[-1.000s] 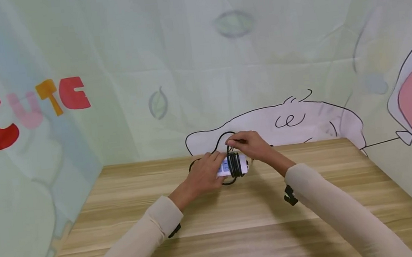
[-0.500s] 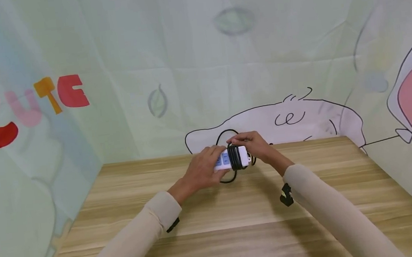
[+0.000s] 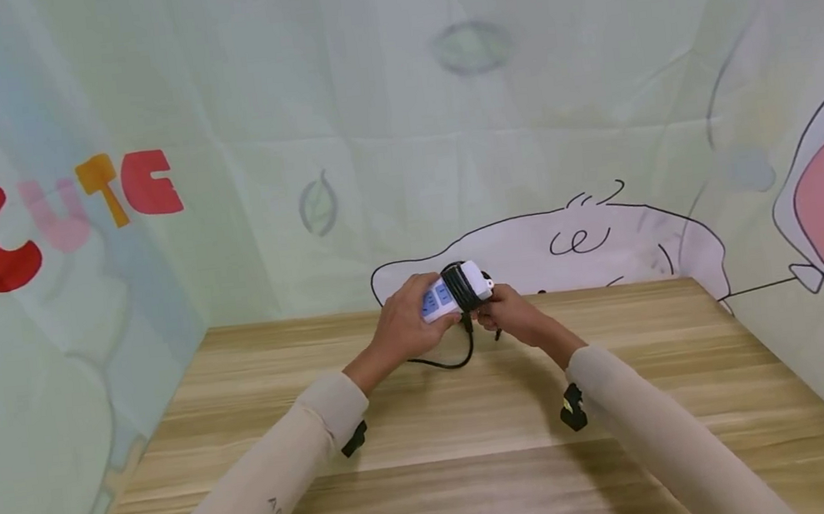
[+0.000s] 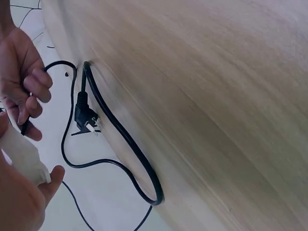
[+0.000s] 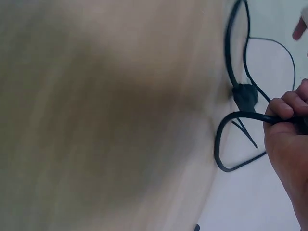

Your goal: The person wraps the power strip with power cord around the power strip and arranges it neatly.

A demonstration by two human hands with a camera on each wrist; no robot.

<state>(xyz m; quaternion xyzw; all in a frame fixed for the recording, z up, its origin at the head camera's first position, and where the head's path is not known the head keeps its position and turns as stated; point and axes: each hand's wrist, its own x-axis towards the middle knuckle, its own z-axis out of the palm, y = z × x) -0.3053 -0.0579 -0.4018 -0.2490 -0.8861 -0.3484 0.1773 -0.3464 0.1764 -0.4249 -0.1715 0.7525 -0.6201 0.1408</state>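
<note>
My left hand (image 3: 405, 323) grips a white power strip (image 3: 430, 307) with blue socket faces, tilted with its right end raised above the table. Several turns of black cord (image 3: 460, 287) are wound round that right end. Below it, my right hand (image 3: 512, 315) curls its fingers round a length of the cord, as the right wrist view also shows at the right hand (image 5: 288, 130). A loose loop of cord (image 4: 130, 139) hangs down, with the black plug (image 4: 85, 117) dangling by the table's far edge in the left wrist view.
The wood-grain table (image 3: 450, 471) ends at a printed fabric backdrop (image 3: 402, 166), which also runs along both sides. Each wrist carries a black strapped device, such as the right one (image 3: 573, 408).
The strip has lifted and tilted, its right end going up. My right hand has moved from above the wound cord down to below the strip, still holding cord.
</note>
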